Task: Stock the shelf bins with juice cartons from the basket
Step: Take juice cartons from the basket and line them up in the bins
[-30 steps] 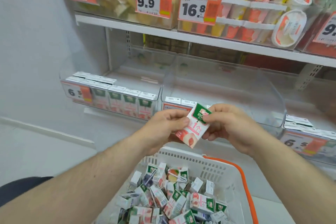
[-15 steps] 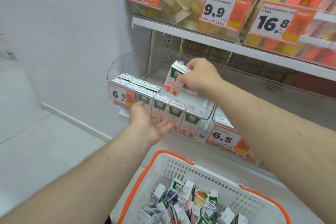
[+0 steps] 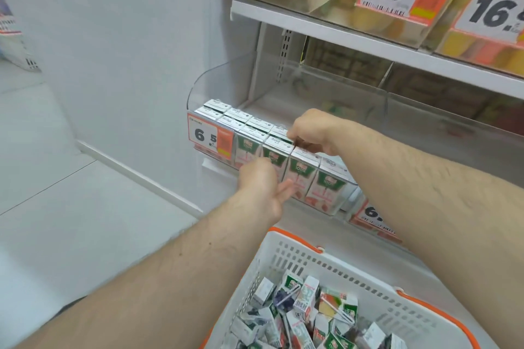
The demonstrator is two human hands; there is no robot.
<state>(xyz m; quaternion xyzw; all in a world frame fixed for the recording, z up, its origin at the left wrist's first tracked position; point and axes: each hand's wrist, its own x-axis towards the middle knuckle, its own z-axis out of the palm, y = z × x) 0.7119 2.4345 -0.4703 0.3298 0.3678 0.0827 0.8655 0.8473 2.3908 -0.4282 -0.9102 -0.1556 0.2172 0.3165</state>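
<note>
pushing a juice carton (image 3: 279, 131) down into the second row of the clear shelf bin (image 3: 215, 85), right hand (image 3: 310, 130) curled over it and pinching its top. best to press it flat, snug against the next carton, label facing front, then let go slowly. left hand (image 3: 259, 185) loose and holding nothing, close to the front row (image 3: 297, 176), ready to keep those cartons from tipping. half a second ago carried high above the bin and tilted; now low and tucked in line. more cartons waiting in the basket (image 3: 286, 252) below.
</note>
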